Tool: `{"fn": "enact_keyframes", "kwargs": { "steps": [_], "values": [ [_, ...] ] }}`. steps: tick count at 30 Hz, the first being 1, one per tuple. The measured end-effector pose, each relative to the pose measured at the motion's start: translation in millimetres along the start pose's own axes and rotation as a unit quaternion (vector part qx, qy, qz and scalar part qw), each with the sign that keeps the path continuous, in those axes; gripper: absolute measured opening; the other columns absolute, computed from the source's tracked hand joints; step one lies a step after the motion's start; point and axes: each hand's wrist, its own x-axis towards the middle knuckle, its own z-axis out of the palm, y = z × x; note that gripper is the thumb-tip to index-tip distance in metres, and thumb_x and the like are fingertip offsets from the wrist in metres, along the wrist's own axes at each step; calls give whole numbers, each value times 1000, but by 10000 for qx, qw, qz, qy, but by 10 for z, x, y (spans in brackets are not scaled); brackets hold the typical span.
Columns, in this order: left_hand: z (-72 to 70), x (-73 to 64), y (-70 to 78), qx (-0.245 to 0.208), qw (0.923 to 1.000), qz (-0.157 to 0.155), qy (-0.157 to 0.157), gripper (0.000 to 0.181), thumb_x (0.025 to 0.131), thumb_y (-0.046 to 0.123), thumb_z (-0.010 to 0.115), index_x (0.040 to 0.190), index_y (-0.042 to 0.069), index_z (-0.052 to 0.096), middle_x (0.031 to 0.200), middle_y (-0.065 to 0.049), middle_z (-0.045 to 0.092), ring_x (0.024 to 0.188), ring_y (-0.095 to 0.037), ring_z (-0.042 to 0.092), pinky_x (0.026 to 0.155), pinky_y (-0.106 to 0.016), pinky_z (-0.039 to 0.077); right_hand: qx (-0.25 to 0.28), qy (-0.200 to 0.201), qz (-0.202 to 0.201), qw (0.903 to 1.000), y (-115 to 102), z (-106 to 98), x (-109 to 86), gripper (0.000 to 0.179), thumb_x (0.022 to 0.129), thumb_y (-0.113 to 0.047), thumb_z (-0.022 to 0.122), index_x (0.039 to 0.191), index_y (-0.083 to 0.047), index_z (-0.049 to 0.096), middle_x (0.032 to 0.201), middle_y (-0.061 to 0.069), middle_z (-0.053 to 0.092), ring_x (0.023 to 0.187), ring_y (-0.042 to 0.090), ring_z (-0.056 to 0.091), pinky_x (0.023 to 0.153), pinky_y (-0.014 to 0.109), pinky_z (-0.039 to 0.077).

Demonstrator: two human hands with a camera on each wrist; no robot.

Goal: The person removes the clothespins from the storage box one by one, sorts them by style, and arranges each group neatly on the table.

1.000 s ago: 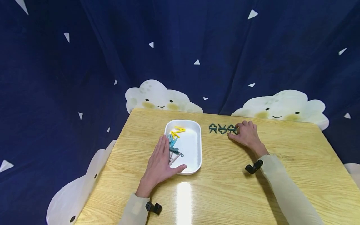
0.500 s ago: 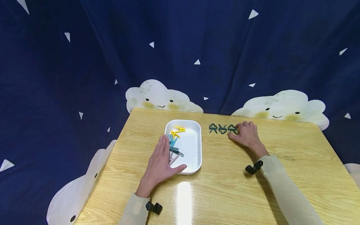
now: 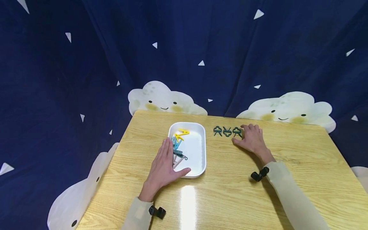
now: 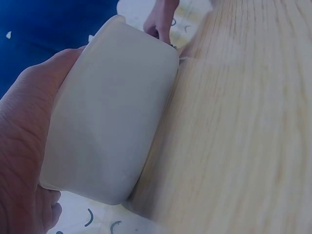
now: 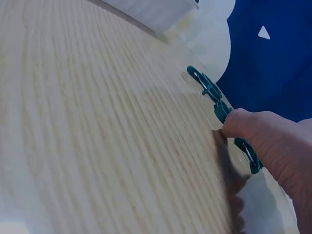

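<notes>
Plainly, the dark blue curtain [image 3: 184,48] closed off the far side, and the wooden table [image 3: 230,195] spread out before it. The white tray [image 3: 198,153] stood upright on the wood, left of the green row; its high walls presumably kept the loose clips together.

The left hand [image 3: 162,166] lay along the tray's left wall, fingers straight over the rim and thumb spread across the near edge. It was not clenched; the spread probably served to steady the tray without a tight hold. The right hand [image 3: 253,139], farther right, bent thumb and forefinger around the right green clip [image 3: 237,131], one from the near side and one from the far side, a light grasp by the look of it. How hard it pressed could not be told.

That clip lay at the end of a short row, with the middle green clip [image 3: 227,132] and the left green clip [image 3: 217,130] just beside it. The middle one faced the opposite way, legs pointing far, perhaps so the three sat close together.

Inside the tray, yellow clips [image 3: 185,132] lay at the far end, then light blue clips [image 3: 177,145], dark teal clips [image 3: 178,152] and pale pink clips [image 3: 179,162] toward the near end, seemingly grouped by colour, partly hidden by the left fingers.
</notes>
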Motion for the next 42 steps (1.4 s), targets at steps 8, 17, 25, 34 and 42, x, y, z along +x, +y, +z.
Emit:
{"fn": "enact_keyframes", "kwargs": {
  "steps": [8,17,25,34,42],
  "values": [
    [0,-1,-12,-44,9999,62,90,136,78,94,52,166,0,9,176,-10,-5,162,-23,-3,131,-41,12,357,372,-458,9976,-251,24,-43,64,83,-50,79,120,1,68,106,20,65,96,39,49,78,50,34],
    [-3,7,-2,-26,9999,100,134,136,78,94,52,166,-2,11,176,-11,-4,162,-24,-1,131,-42,14,768,860,-1351,9841,-882,19,-58,28,90,-30,72,101,-5,75,79,7,67,80,26,51,74,44,37],
    [-1,4,7,-61,9997,122,183,136,78,93,54,166,-1,11,175,-17,4,162,-26,1,130,-44,16,1032,888,-1819,9738,-1472,-29,-72,16,94,-23,70,100,-8,72,70,2,57,75,22,45,74,39,36],
    [12,0,-5,-39,9997,146,210,135,79,93,52,165,-3,11,175,-15,0,162,-28,2,131,-41,13,1100,113,-2309,9667,-2030,103,-117,21,93,-26,71,105,-9,74,74,-1,61,78,18,47,74,35,39],
    [8,6,-21,30,9995,256,188,135,80,94,50,165,-3,10,175,-18,3,162,-30,3,131,-42,13,827,-865,-2526,9602,-2287,231,-98,47,89,-25,72,132,-10,67,110,7,73,93,23,53,84,40,43]
  ]
}}
